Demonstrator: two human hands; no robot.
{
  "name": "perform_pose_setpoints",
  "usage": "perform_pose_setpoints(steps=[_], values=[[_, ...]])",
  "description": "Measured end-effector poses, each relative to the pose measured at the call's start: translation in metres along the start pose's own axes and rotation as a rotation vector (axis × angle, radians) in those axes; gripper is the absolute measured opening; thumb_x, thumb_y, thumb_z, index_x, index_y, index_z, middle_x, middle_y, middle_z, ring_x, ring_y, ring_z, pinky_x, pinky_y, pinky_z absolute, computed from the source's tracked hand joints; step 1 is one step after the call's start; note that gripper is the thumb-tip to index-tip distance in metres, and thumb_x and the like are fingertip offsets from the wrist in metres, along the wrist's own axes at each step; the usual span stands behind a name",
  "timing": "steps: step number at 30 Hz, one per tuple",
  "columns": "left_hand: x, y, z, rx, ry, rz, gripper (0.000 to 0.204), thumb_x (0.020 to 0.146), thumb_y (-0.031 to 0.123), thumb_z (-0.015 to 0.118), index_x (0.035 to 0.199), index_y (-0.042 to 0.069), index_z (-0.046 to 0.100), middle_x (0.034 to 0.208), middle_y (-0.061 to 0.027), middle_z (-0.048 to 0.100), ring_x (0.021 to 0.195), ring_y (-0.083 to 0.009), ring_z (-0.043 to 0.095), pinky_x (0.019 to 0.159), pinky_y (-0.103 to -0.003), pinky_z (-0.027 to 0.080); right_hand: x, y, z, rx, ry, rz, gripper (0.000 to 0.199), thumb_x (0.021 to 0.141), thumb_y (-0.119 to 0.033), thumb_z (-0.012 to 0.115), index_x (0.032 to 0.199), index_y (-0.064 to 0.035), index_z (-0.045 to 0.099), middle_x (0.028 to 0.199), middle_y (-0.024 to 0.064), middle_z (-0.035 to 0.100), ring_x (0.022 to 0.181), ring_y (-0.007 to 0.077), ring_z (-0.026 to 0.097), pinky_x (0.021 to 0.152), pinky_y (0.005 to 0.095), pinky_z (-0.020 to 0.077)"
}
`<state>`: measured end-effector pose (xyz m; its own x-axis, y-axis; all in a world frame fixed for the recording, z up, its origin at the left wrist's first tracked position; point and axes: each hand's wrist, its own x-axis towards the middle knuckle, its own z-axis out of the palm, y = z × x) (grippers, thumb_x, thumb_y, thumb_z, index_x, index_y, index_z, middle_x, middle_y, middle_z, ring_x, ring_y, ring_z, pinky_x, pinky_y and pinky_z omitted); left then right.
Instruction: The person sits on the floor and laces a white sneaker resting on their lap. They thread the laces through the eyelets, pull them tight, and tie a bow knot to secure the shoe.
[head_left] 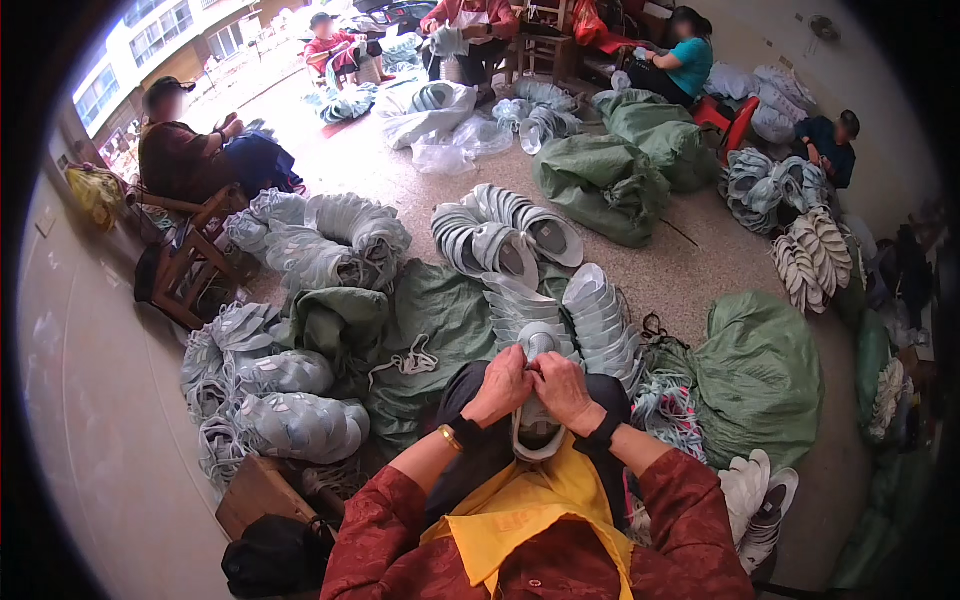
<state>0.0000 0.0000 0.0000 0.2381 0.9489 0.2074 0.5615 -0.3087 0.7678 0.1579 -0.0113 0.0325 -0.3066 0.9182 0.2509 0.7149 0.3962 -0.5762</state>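
We hold a pale sandal sole w/ both hands over our lap: left hand and right hand pinch its top, probably at the strap. Stacked soles lie just beyond.

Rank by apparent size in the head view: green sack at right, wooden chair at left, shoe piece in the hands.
1. Green sack, largest.
2. Wooden chair, though it sits farther away, so its true size is unsure.
3. Shoe piece, smallest, gripped by left hand and right hand.

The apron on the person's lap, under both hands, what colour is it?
Yellow. The apron shows best in the head view, just below the hands.
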Motion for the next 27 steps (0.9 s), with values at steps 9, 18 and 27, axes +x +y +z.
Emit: perform_pose_setpoints(steps=[9,18,27], values=[[0.000,0.001,-0.003,-0.114,0.019,-0.043,0.013,0.080,0.006,0.062,0.090,0.001,0.054,0.087,-0.0219,0.061,0.086,-0.0443,0.061,0.075,-0.051,0.049,0.000,-0.004,-0.002,0.017,-0.012,0.001,0.010,0.091,-0.013,0.067,0.093,-0.0031,0.063,0.091,0.0184,0.065,0.088,0.0413,0.066,0.075,0.0505,0.0531],[0.001,0.011,-0.012,-0.106,0.032,-0.064,0.010,0.081,0.005,0.060,0.090,0.001,0.056,0.086,-0.0247,0.064,0.085,-0.0468,0.062,0.072,-0.053,0.049,0.007,-0.001,-0.002,0.072,0.045,-0.029,0.007,0.088,-0.009,0.062,0.088,-0.0017,0.059,0.086,0.0215,0.064,0.085,0.0445,0.064,0.072,0.0534,0.0501],[0.007,0.012,-0.013,-0.051,0.066,-0.069,0.009,0.080,0.003,0.060,0.087,-0.001,0.056,0.076,-0.0207,0.065,0.072,-0.0380,0.067,0.065,-0.042,0.051,-0.010,-0.012,-0.066,0.277,-0.073,0.121,0.011,0.086,-0.008,0.073,0.082,-0.0004,0.066,0.066,0.0035,0.063,0.060,0.0098,0.058,0.057,0.0279,0.0473]])
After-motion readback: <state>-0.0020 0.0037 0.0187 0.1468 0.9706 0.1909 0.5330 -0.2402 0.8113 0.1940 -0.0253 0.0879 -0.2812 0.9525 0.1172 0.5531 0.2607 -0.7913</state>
